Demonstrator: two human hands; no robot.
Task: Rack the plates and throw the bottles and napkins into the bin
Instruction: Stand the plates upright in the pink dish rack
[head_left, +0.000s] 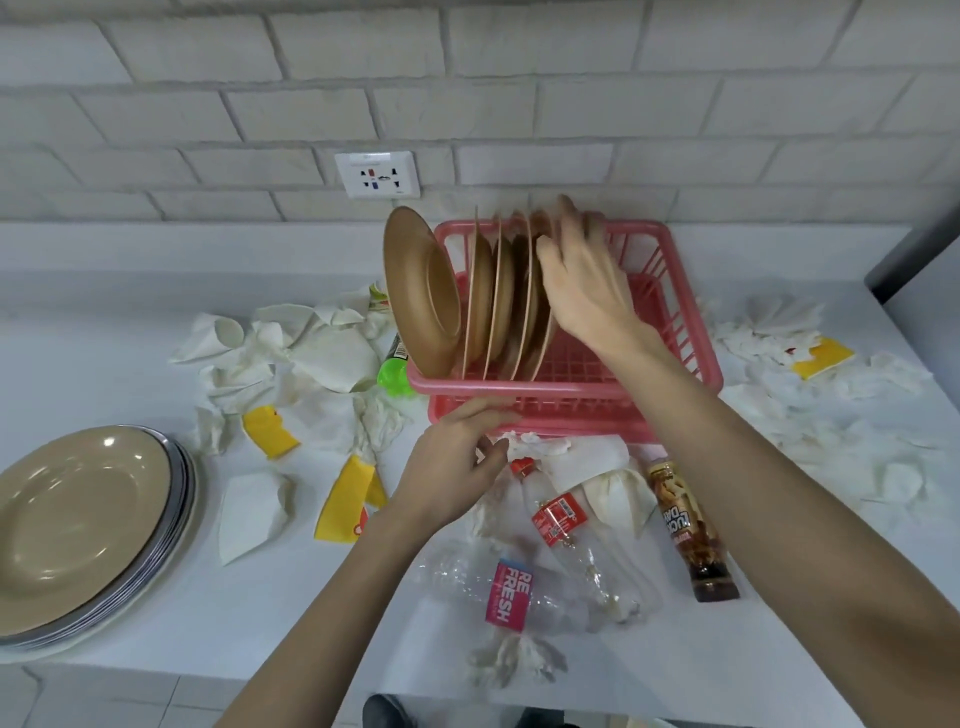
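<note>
- A person's right hand (582, 280) reaches into a pink dish rack (691, 358) at the back of a white counter (156, 649), at the rightmost of the brown plates (483, 291) standing on edge in it
- Its fingers spread fairly wide over that plate's top edge, thumb towards the viewer; the hand is blurred, so it cannot be told whether it grips the plate or only steadies it
- The left hand (452, 462) rests at the rack's front edge, fingers loosely bent, holding nothing visible
- The step in hand appears to be seating a plate; the leftmost plate leans outward over the rack's left end
- To do it well: probably lower the plate straight into one slot, keep it upright and apart from its neighbour, and let the left hand brace the rack so it does not slide
- A stack of plates (88, 525) waits flat at the counter's left, well apart from the rack
- Crushed clear bottles (558, 514) and a brown bottle (685, 535) lie just in front of the rack; a green-capped bottle (392, 371) lies against its left side
- Crumpled napkins (322, 353) and yellow wrappers (345, 499) lie scattered on both sides
- No bin is in view
</note>
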